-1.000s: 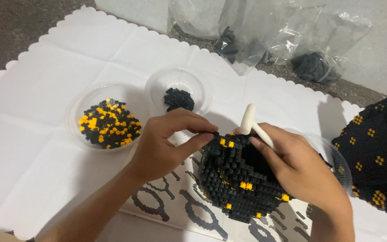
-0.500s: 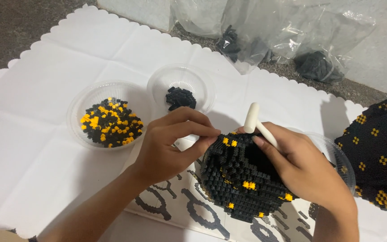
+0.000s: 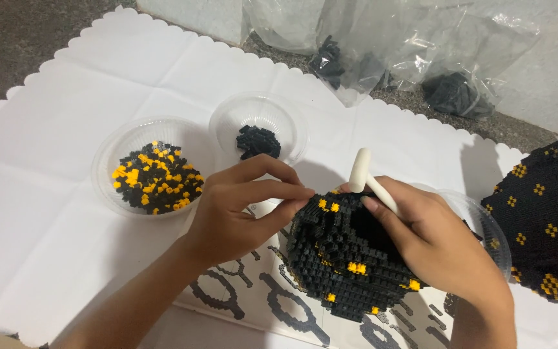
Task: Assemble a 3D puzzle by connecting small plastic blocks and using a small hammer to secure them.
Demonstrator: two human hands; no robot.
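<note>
Left hand (image 3: 240,207) pinched together at the upper edge of the black brick model (image 3: 347,258), fingertips closed on something too small to make out. Right hand (image 3: 431,236) clamped on one small white hammer (image 3: 366,178), resting on the model's top. One model under the hands, black with orange dots, sitting on a printed sheet (image 3: 253,297) on the white-covered surface (image 3: 53,226). Two clear bowls just behind: left bowl (image 3: 153,168) with mixed black and orange bricks, right bowl (image 3: 259,129) with a small heap of black ones. Clear plastic bags (image 3: 421,58) beyond, dark pieces inside. Second black-and-orange build (image 3: 544,226) at far right.
</note>
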